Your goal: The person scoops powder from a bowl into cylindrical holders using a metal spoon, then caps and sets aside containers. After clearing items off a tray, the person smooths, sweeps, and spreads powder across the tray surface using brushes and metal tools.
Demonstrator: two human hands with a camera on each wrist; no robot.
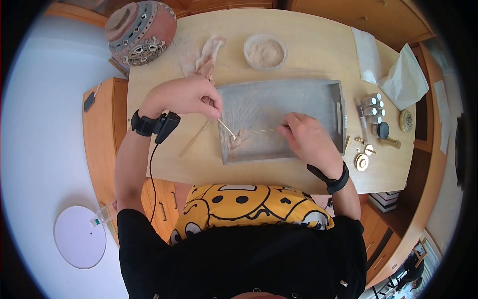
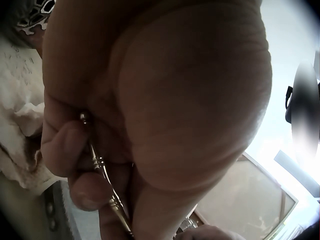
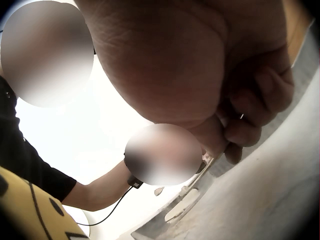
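Fingers of my left hand (image 1: 185, 95) pinch a thin tool (image 1: 227, 128), its tip down at a small brown powder patch (image 1: 238, 144) in the left part of a grey tray (image 1: 279, 83). In the left wrist view this hand (image 2: 185, 90) is curled round the tool's ornate metallic handle (image 2: 104, 175). My right hand (image 1: 311, 142) is over the tray's right half, pinching another slender tool (image 1: 264, 130) that points left toward the powder. The right wrist view shows that hand (image 3: 175, 65) curled, with a pale flat-ended piece (image 3: 182, 205) beyond its fingertips.
A bowl of powder (image 1: 265, 52) stands behind the tray, with a crumpled cloth (image 1: 209, 56) and patterned pot (image 1: 142, 32) to its left. A thin stick (image 1: 195, 137) lies left of the tray. Small jars (image 1: 371, 111), brass pieces (image 1: 362, 162) and white paper (image 1: 406, 77) are right.
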